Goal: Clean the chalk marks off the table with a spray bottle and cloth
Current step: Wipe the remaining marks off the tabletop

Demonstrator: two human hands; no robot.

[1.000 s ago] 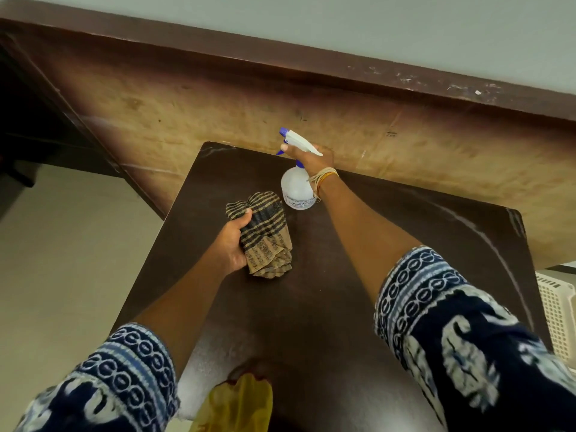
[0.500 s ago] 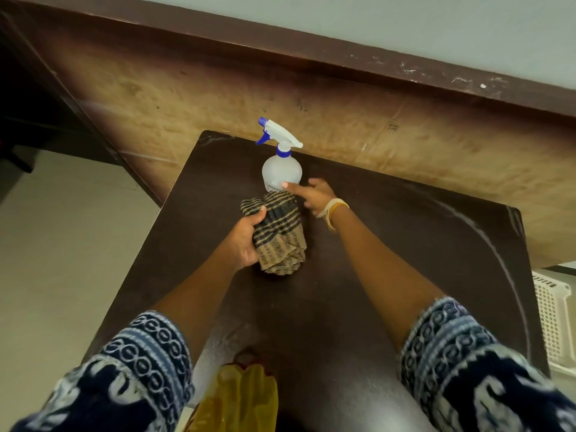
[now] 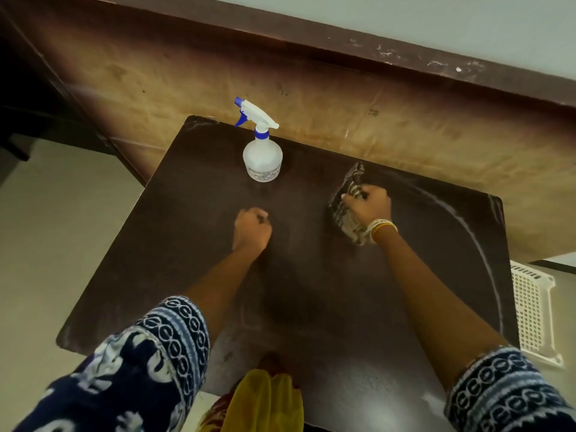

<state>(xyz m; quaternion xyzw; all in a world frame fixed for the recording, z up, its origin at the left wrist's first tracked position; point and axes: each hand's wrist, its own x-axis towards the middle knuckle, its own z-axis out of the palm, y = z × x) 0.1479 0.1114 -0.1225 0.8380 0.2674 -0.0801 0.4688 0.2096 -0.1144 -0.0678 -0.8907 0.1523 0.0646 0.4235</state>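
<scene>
Cloth (image 3: 347, 202) changed hands since the earlier frames: it was under the left hand just in front of the spray bottle, and is now under the right hand, well off to the bottle's right. Right hand, which had been on the bottle and then reaching to the cloth, has swung out with it. Left hand let go and pulled back into a fist.

Table (image 3: 311, 307): dark brown top, landmark is the spray bottle standing near its far edge. White curved chalk mark (image 3: 473, 241) sweeps from right of the bottle toward the table's near right edge. Fainter smudges at the far left corner behind the bottle.

Right hand (image 3: 367, 207): fingers curled over the bunched cloth, gripping it and pressing it on the table, right of the bottle, just inside the chalk curve. Bangles on the wrist.

Left hand (image 3: 251, 227): fingers curled tight together, holding nothing, knuckles on or just above the table, cannot tell which. Sits in front of the bottle, apart from it.

Spray bottle (image 3: 262, 151): upright, clear body, white head, blue nozzle pointing left, nothing touching it.

White plastic basket (image 3: 534, 313) on the floor past the table's right edge. Yellow fabric (image 3: 265, 400) at the near edge.
</scene>
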